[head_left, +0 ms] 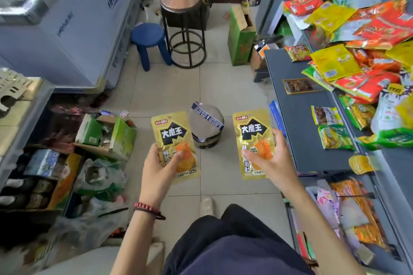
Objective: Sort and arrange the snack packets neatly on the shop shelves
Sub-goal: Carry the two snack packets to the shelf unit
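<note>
My left hand (159, 172) grips a gold snack packet (173, 138) with black lettering, thumb across its lower front. My right hand (273, 161) holds a matching gold packet (252, 134) by its lower right side. Both packets are upright over the floor, left of the shelves. On the right, the grey shelf (297, 105) carries a loose heap of red, yellow and green packets (362, 67), with a few small packets (327, 115) lying apart on its front. A lower shelf (348, 207) holds orange and pink packets.
A grey cap (206, 125) lies on the tiled floor between the two packets. A blue stool (148, 40) and a metal stool (185, 18) stand ahead, a green carton (240, 35) beside them. A chest freezer (73, 20) and opened boxes (105, 134) line the left.
</note>
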